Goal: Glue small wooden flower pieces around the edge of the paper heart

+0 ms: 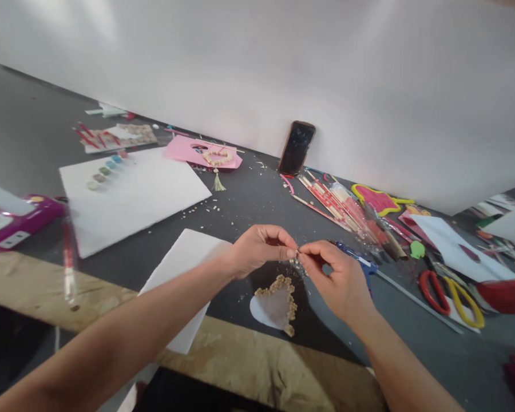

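Dark counter point(244, 191): littered with crumbs point(215, 201), so a dropped bit could get lost. My left hand point(264, 249) and right hand point(339, 280), mid-frame, are pinched fingertip to fingertip. Pale cutout point(261, 312), lower centre, lies just below; a dipping wrist could drag it. Its edge carries tan clusters point(290, 303); a snag might loosen them. Both pinches seem to grip a tiny piece point(297, 252), hard to make out: over-squeezing could flick it away.

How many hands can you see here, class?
2: the left hand and the right hand, close together between the phone and the small white shape with brown edging. No others show.
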Available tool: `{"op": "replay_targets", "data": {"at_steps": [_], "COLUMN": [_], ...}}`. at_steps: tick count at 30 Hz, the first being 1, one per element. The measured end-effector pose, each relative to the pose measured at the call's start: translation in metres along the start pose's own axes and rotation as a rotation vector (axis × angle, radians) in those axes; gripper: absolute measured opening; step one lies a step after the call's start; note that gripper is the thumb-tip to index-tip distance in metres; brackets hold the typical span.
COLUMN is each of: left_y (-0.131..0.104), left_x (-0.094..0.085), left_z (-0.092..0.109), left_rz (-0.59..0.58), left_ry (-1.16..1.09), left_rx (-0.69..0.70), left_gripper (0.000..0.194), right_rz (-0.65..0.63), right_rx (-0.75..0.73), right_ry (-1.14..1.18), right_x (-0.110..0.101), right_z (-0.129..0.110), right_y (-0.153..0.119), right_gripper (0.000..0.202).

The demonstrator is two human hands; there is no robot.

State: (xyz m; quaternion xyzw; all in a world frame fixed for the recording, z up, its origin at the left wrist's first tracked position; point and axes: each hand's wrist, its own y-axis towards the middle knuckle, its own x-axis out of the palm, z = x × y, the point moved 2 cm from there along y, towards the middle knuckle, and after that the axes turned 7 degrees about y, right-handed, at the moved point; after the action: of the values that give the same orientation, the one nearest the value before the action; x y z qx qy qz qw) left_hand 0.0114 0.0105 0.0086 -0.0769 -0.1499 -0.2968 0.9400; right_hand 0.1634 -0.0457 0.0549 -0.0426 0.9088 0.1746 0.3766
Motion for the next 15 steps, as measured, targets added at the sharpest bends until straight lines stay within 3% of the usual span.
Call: {"op": "replay_targets", "data": {"at_steps": [4, 8, 11, 15], "left_y": [0.001, 0.001, 0.0, 0.0], "left_x": [-0.002, -0.003, 0.0, 0.003], "left_z": [0.0, 0.003, -0.001, -0.01], "left_rz": [0.011, 0.107, 0.049, -0.002], "left_ry": [0.2, 0.853, 1.233, 1.466], "left_rx": [0.038, 0.239, 0.352, 0.378], "left_gripper": [0.016, 0.005, 0.012, 0.018], "right_rz": [0.032, 0.13, 0.166, 0.214], "right_rx": [0.062, 0.148, 0.195, 0.225], "right_ry": [0.037, 0.055, 0.059, 0.059], "right_x": [-0.006, -0.016, -0.02, -0.02], "right_z": [0.0, 0.007, 0.016, 0.025], "right_y": [-0.002, -0.01, -0.018, -0.027], "right_gripper": [0.012, 0.016, 0.018, 0.02]}}
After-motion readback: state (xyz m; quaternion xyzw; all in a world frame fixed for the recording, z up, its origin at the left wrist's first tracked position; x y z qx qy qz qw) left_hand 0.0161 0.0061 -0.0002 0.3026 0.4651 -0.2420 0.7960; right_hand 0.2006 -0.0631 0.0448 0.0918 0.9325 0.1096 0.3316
